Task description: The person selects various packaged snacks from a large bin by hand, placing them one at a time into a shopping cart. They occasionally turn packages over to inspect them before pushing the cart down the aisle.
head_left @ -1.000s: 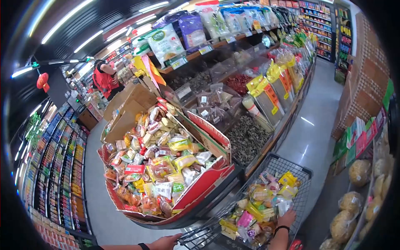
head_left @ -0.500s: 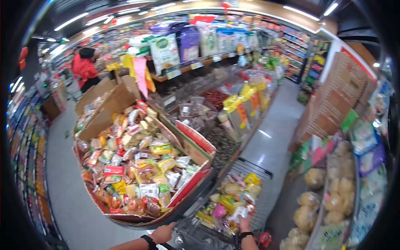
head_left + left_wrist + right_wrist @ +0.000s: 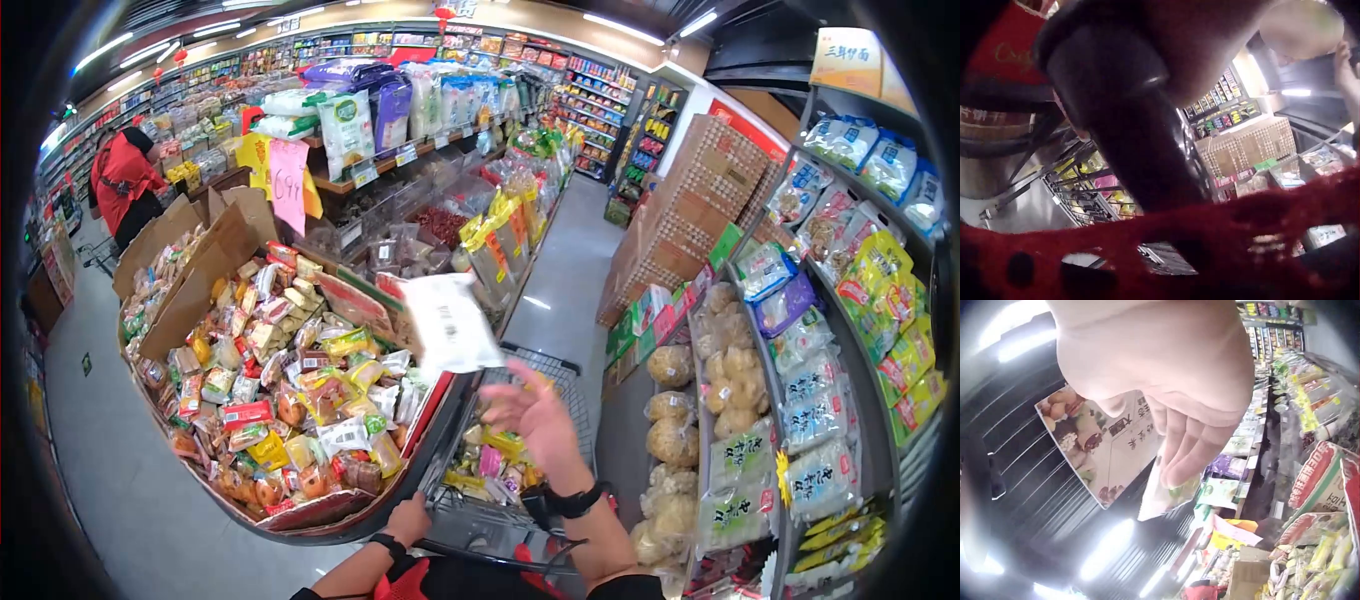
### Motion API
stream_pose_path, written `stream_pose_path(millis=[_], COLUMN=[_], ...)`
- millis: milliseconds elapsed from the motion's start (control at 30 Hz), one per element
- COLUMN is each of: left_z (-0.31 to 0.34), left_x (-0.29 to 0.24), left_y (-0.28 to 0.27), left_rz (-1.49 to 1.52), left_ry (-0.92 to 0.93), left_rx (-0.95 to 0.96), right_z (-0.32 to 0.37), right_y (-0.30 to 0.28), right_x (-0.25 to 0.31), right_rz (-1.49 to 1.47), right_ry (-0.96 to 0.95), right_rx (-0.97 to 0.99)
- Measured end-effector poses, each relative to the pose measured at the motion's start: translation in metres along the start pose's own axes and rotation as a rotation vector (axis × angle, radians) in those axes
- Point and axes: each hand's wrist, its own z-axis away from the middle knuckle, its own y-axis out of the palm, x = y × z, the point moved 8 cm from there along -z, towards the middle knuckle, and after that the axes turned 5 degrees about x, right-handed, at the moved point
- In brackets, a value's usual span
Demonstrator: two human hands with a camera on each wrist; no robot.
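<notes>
A white packet (image 3: 450,322) with dark print is in the air above the carton's right corner. My right hand (image 3: 540,420) is just below and right of it, fingers spread; no grip on the packet shows. In the right wrist view, the fingers (image 3: 1179,447) overlap the white packet (image 3: 1155,490), with the thumb apart. My left hand (image 3: 408,520) grips the handle of the shopping cart (image 3: 560,375) at its near left. Small wrapped snacks (image 3: 490,460) lie in the cart. The left wrist view is mostly blocked by dark and red shapes.
Left of the cart stands a large open carton (image 3: 210,490) heaped with wrapped snacks. Behind it are dry-goods bins and bagged goods (image 3: 347,130). Shelves of packets (image 3: 820,385) and stacked cartons (image 3: 690,190) line the right. A person in red (image 3: 125,185) is at far left.
My right hand has risen out of the cart, and the white packet is now above the carton's corner. The view has swung right. My left hand remains at the cart handle.
</notes>
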Motion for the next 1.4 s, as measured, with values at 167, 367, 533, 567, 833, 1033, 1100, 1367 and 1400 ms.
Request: stream_pose_path(millis=[167, 367, 533, 567, 833, 1033, 1100, 1367, 1400], left_z=[0.012, 0.046, 0.02, 0.022, 0.03, 0.039, 0.044, 0.026, 0.028], left_x=[0.03, 0.018, 0.027, 0.021, 0.018, 0.037, 0.024, 0.065, 0.06], left_y=[0.018, -0.005, 0.019, 0.018, 0.018, -0.001, -0.018, 0.004, 0.003], left_rz=[0.478, 0.452, 0.36, 0.341, 0.317, 0.359, 0.408, 0.285, 0.368], left_ry=[0.023, 0.082, 0.132, 0.155, 0.092, 0.07, 0.007, -0.085, -0.162], left_rx=[-0.01, -0.031, 0.002, 0.012, 0.127, 0.11, 0.146, 0.041, 0.001], right_z=[0.051, 0.219, 0.229, 0.228, 0.23, 0.224, 0.223, 0.239, 0.251], right_y=[-0.029, -0.128, -0.136, -0.138, -0.147, -0.154, -0.182, -0.418, -0.439], right_x=[-0.115, -0.228, -0.212, -0.217, -0.233, -0.252, -0.263, -0.261, -0.265], right_rz=[0.539, 1.607, 1.559, 1.578, 1.495, 1.234, 1.046, 1.16, 1.2], right_ry=[0.289, 0.907, 0.899, 0.912, 0.943, 0.949, 0.935, 0.961, 1.124], right_rx=[0.01, 0.177, -0.065, -0.061, 0.007, 0.102, 0.107, -0.707, -0.753])
